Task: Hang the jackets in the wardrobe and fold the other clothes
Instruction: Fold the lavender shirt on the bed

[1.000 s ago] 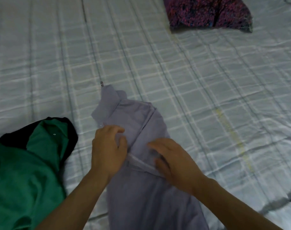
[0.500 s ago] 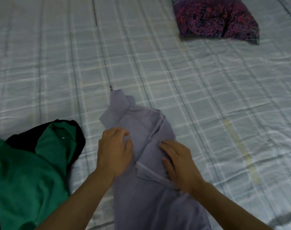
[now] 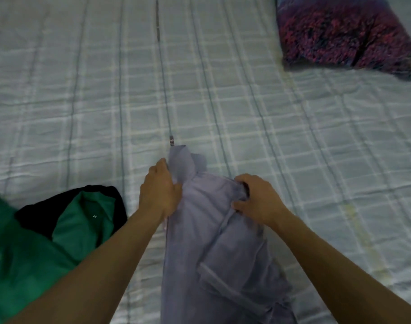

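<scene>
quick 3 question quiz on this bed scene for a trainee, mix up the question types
1. True or false: both hands grip the lilac shirt.
2. Which garment lies beside the left hand? A) green and black top B) red towel C) white sock
3. Fill in: the patterned pillow lies at the far ____ of the bed.

Key: 1 true (right hand too); 2 A; 3 right.

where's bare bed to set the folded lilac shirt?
Free: the plaid sheet right of the lilac shirt, below the purple pillow; also the upper left. Crowded: lower left, where the green garment lies by the left hand.
</scene>
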Available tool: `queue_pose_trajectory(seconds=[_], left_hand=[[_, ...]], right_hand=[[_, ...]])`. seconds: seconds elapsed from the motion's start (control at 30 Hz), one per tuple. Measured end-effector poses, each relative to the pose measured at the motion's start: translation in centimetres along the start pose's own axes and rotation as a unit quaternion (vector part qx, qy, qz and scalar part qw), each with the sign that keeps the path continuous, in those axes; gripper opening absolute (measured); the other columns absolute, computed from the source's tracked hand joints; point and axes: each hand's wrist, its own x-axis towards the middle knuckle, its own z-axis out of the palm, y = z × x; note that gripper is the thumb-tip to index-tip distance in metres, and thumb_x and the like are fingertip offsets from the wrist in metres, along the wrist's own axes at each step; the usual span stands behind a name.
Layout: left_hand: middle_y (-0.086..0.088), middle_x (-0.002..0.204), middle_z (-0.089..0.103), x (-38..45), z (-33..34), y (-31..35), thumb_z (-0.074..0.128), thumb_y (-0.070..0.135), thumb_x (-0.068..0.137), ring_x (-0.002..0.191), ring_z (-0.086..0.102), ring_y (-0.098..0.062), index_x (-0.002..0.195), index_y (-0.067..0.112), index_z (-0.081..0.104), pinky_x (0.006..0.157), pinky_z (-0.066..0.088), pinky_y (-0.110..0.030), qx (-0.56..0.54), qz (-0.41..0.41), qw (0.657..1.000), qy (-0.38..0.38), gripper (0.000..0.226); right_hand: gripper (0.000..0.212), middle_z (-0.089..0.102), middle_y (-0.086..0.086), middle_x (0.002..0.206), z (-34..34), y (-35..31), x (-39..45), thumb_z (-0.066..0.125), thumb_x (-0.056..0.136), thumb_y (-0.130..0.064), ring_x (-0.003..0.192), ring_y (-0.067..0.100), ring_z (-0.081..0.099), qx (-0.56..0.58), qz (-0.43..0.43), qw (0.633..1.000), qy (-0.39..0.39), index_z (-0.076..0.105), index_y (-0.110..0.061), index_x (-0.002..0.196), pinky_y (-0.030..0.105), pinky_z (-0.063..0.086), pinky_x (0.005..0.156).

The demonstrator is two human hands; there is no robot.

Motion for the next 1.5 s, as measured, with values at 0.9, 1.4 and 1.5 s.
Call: queue_pose_trajectory(seconds=[0.9,1.4,1.5], left_hand=[[0.008,0.062,0.049,-0.3,-2.6,1.3,0.063,0.01,0.084,0.057,0.048,-0.013,0.072,0.016,0.044,0.048,0.027,-0.026,-0.005,0.112,0.985,0.127,0.023],[0.0,0.076,0.062,6.6,-9.4,5.3,0.066,0.009,0.085,0.068,0.059,-0.019,0.08,0.007,0.056,0.053,0.037,-0.012,-0.06,0.183,0.954,0.231,0.012],[-0.002,0.076,0.063,8.5,-10.6,6.6,0.066,0.009,0.083,0.068,0.059,-0.021,0.081,0.007,0.058,0.056,0.045,-0.025,-0.059,0.192,0.951,0.235,0.009]], right_hand=[[0.023,0.054,0.007,0.061,-2.0,0.2,-0.3,0.078,0.071,0.002,0.055,0.002,0.044,0.119,-0.095,0.978,0.142,0.056,0.005,0.068,0.011,0.035,0.052],[0.044,0.044,-0.014,0.056,-8.4,-6.2,6.6,0.074,0.07,0.004,0.052,-0.006,0.046,0.15,-0.15,0.949,0.233,0.046,-0.026,0.057,0.011,0.032,0.051],[0.035,0.048,-0.015,0.058,-9.6,-7.7,8.8,0.074,0.07,0.003,0.052,-0.007,0.045,0.168,-0.151,0.943,0.243,0.052,-0.023,0.06,0.015,0.033,0.053]])
